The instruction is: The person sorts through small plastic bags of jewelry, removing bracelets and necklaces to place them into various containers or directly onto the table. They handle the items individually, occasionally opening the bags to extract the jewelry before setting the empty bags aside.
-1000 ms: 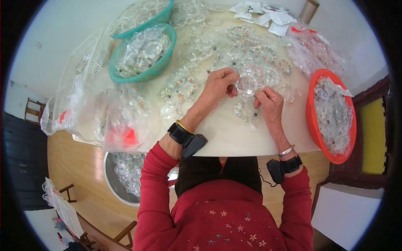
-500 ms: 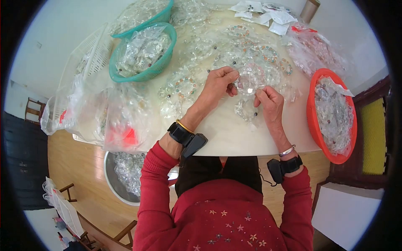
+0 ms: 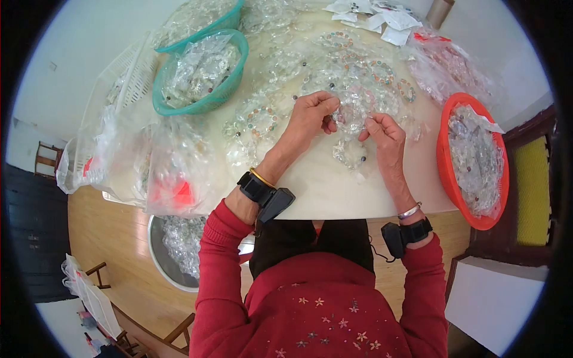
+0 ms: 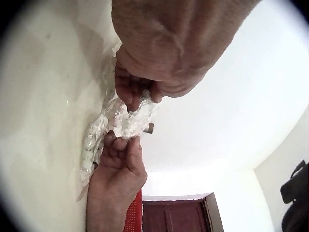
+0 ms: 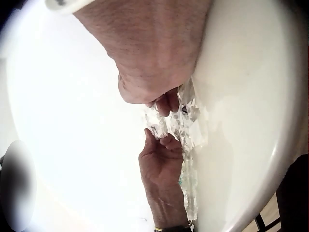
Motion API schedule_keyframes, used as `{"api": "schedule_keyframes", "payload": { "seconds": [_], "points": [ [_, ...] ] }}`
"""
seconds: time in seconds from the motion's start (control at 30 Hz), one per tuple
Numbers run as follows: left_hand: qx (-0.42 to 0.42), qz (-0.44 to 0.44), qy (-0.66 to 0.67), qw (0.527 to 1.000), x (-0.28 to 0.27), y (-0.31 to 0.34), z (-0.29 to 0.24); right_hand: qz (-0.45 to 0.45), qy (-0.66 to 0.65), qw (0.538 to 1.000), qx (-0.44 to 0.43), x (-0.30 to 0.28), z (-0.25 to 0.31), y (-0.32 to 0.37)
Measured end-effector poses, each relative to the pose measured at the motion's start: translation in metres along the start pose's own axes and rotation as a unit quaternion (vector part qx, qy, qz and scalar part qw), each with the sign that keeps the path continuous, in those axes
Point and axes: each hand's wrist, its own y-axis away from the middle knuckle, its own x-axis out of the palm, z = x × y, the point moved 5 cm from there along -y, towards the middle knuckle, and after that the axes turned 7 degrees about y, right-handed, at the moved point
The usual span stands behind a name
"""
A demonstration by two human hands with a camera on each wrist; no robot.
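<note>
A small clear plastic bag (image 3: 354, 113) with beadwork inside is stretched between the two hands over the table. My left hand (image 3: 310, 121) pinches its left side between thumb and curled fingers. Thumb and fingertips of my right hand (image 3: 387, 142) grip the opposite edge, as the left wrist view also shows around the crinkled bag (image 4: 137, 116). Just below lies another bagged bracelet (image 3: 346, 156) with a dark bead. More bagged bracelets with orange and teal beads (image 3: 262, 121) spread over the tabletop beyond and to the left.
A red basket (image 3: 443, 155) of bagged pieces stands at the right table edge. Green baskets (image 3: 240, 77) fill the back left, near plastic bags (image 3: 179, 161). White packets (image 3: 397, 27) and a pink-filled bag (image 3: 444, 65) lie at the back right.
The right hand has risen slightly, with its fingers shifting along the edge of the bag. The left hand stays in nearly the same place, and the head view has tilted a little.
</note>
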Motion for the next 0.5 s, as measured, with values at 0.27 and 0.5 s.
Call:
{"api": "schedule_keyframes", "payload": {
  "seconds": [0.27,0.5],
  "points": [
    [-0.005,0.011,0.013,1.000,-0.004,-0.002,0.002,0.025,0.015,0.999,0.015,-0.003,-0.005,-0.002],
    [0.004,0.004,0.083,0.997,-0.009,-0.006,0.004,-0.013,-0.025,1.000,-0.011,-0.003,0.006,0.002]
  ]
}}
